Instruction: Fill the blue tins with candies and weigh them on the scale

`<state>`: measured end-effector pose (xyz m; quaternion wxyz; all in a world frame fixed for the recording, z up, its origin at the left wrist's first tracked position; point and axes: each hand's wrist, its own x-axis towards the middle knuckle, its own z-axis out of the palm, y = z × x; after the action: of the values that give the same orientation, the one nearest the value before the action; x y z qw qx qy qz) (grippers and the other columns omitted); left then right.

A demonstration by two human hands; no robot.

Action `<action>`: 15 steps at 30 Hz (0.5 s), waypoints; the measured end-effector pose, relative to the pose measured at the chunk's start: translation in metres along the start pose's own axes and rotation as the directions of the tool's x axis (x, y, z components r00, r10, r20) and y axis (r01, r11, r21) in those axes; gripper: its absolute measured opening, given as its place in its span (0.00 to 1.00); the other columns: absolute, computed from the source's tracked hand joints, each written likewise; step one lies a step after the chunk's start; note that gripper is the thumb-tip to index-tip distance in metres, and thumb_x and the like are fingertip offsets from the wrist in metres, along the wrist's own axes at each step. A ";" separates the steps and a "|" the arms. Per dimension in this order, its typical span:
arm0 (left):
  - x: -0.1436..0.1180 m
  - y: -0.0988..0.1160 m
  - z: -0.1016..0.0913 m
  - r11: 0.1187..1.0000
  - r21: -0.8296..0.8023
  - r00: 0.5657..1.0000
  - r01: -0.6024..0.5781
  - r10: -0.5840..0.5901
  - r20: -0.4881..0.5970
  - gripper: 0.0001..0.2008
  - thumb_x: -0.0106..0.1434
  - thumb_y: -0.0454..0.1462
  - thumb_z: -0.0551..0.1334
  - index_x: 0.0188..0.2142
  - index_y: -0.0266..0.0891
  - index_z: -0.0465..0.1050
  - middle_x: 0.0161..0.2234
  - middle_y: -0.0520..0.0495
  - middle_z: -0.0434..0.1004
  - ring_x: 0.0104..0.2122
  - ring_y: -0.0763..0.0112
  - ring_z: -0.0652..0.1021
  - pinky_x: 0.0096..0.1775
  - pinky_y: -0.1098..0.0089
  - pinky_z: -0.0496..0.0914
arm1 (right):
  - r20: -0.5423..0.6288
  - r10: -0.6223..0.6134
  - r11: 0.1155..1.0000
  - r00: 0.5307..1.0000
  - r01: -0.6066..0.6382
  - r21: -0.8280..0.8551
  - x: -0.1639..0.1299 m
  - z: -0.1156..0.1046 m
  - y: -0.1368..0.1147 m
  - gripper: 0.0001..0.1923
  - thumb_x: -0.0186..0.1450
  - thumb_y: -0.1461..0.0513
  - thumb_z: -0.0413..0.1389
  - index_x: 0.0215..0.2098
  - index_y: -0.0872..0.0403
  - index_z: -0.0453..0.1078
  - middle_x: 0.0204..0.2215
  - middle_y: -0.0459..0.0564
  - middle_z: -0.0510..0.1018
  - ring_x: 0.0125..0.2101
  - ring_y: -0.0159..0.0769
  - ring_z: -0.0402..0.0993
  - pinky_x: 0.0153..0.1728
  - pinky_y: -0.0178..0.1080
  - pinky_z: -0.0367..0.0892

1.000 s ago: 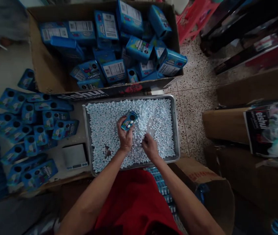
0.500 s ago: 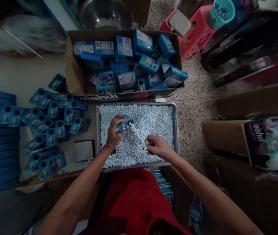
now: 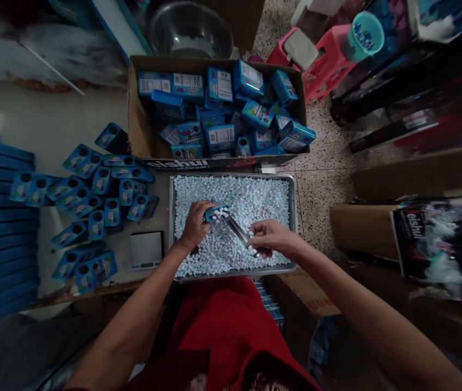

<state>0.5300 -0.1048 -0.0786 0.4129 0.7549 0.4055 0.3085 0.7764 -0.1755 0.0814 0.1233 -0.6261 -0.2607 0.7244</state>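
My left hand (image 3: 196,227) is closed round a small blue candy box (image 3: 213,213), held tilted over the tray with white candies at its opening. In my right hand (image 3: 266,238) is a narrow metal scoop (image 3: 236,229), pinched at its near end. Its far end reaches the box opening, and a few white candies lie at both ends while the middle shows bare metal. Beneath both hands, a metal tray (image 3: 295,217) holds a deep layer of small white and pale blue candies (image 3: 255,190).
Behind the tray stands a cardboard carton (image 3: 137,130) of blue boxes. Loose blue boxes (image 3: 112,210) and a small scale (image 3: 146,248) lie at left, beside stacked boxes (image 3: 5,233). A pink stool (image 3: 326,60) with a teal cup (image 3: 363,37) is at back right.
Candies that filled the scoop have mostly slid off, baring its metal. My right hand has shifted slightly right in view. The whole view has shifted a little; my left hand keeps its box.
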 end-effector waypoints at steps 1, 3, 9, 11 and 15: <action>0.001 0.003 -0.002 1.000 0.022 1.000 -0.004 0.003 0.027 0.18 0.62 0.30 0.61 0.51 0.42 0.74 0.50 0.42 0.76 0.53 0.56 0.75 0.58 0.54 0.69 | 0.001 0.000 1.000 1.000 0.000 0.012 -0.001 0.000 0.000 0.14 0.52 0.57 0.68 0.30 0.54 0.69 0.15 0.40 0.74 0.13 0.28 0.68 0.14 0.29 0.62; 0.004 0.009 -0.007 0.998 0.066 0.997 -0.015 0.010 0.079 0.19 0.60 0.28 0.60 0.51 0.41 0.74 0.49 0.42 0.77 0.52 0.56 0.75 0.57 0.54 0.69 | 0.001 -0.005 0.999 1.000 0.005 0.032 -0.005 0.000 0.003 0.15 0.53 0.56 0.69 0.30 0.53 0.69 0.15 0.39 0.73 0.13 0.27 0.67 0.14 0.29 0.61; 0.011 0.019 -0.026 0.980 0.193 0.987 -0.042 0.011 0.160 0.23 0.55 0.25 0.58 0.49 0.42 0.76 0.48 0.43 0.78 0.50 0.55 0.76 0.56 0.55 0.69 | -0.025 -0.019 0.997 1.000 0.021 0.076 -0.025 -0.002 0.030 0.17 0.55 0.53 0.68 0.35 0.56 0.74 0.15 0.37 0.70 0.14 0.25 0.63 0.16 0.30 0.61; 0.011 0.016 -0.031 0.976 0.216 0.996 0.014 -0.032 0.081 0.20 0.57 0.27 0.60 0.48 0.41 0.76 0.47 0.42 0.78 0.50 0.54 0.76 0.55 0.54 0.69 | -0.064 -0.016 0.995 0.998 0.022 0.096 -0.030 -0.003 0.053 0.18 0.55 0.52 0.68 0.35 0.56 0.73 0.16 0.38 0.71 0.14 0.25 0.64 0.16 0.30 0.61; 0.007 0.007 -0.032 0.983 0.082 0.986 0.164 -0.166 0.017 0.16 0.57 0.31 0.65 0.46 0.42 0.76 0.45 0.44 0.79 0.49 0.55 0.78 0.54 0.55 0.72 | -0.241 0.013 0.996 0.970 0.009 0.090 -0.025 -0.006 0.108 0.19 0.55 0.50 0.65 0.36 0.54 0.70 0.17 0.38 0.71 0.15 0.30 0.67 0.18 0.33 0.63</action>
<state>0.5104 -0.0895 -0.0567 0.4113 0.7382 0.4739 0.2476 0.8032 -0.2764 0.0446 0.1816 -0.7037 -0.2101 0.6540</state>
